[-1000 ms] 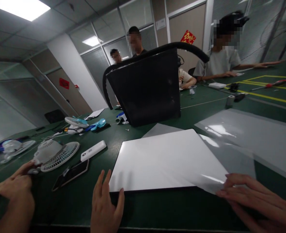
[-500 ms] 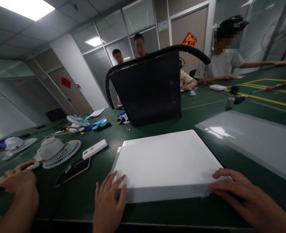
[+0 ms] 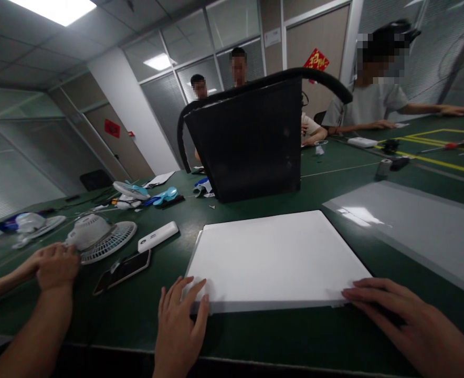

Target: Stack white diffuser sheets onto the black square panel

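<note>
A stack of white sheets [image 3: 275, 257] lies flat on the green table, with a narrow greyish strip of a lower sheet [image 3: 271, 305] showing along the near edge. My left hand [image 3: 182, 320] rests at the near left corner, its fingers spread over the side and the thumb close to the front edge. At the near right corner, my right hand [image 3: 393, 310] has its fingers together with the tips closed on the edge. The underside of the stack is hidden.
A translucent sheet [image 3: 424, 226] lies to the right. Behind the stack stands a black bin-like box [image 3: 251, 142] with a curved black handle. On the left are a phone [image 3: 127, 270], a white device [image 3: 158, 236], a fan part [image 3: 112, 241] and a co-worker's hand [image 3: 56, 265].
The greyish strip at the near edge has become much narrower, and the left edges line up more closely. The co-worker's hands have moved toward the fan part. The view has shifted slightly.
</note>
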Available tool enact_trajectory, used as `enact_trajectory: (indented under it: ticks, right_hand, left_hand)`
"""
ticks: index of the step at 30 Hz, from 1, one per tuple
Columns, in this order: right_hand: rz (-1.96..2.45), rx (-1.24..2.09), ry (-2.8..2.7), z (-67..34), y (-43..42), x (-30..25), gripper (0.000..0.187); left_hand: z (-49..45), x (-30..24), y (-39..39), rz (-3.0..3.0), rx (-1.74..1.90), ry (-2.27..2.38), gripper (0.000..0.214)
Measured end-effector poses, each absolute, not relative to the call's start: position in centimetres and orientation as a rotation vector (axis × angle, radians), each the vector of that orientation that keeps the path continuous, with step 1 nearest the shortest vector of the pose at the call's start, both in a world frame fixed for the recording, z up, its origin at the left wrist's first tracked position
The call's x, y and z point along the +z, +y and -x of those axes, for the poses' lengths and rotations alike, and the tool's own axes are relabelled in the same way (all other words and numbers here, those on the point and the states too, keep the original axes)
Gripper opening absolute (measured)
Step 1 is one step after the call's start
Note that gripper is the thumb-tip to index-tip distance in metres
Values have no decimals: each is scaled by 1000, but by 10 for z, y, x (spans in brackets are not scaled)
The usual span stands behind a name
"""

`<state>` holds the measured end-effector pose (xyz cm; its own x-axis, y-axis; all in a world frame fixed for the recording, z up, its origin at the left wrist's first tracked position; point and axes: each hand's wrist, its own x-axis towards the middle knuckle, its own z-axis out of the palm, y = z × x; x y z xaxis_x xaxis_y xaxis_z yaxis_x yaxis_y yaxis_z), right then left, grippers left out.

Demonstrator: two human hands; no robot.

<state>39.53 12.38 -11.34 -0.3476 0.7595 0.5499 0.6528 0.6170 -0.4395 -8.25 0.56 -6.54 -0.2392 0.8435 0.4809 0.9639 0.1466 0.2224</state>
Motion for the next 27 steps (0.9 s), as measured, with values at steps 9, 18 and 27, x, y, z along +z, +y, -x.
enact_trajectory:
  ticks: [9,18,27]
  right_hand:
    - [1094,126,-2090,-396,121,-115,52]
    - [1102,131,-2122,-394,119,-113,52]
    - [1080,113,-2132,-391,115,-108,46]
  left_hand:
    - [82,-62,8,1847,-539,-2300,47]
    - [85,-64,10,1879,-494,-2335,53]
    - [86,-69,11,1870,-482,-2339,56]
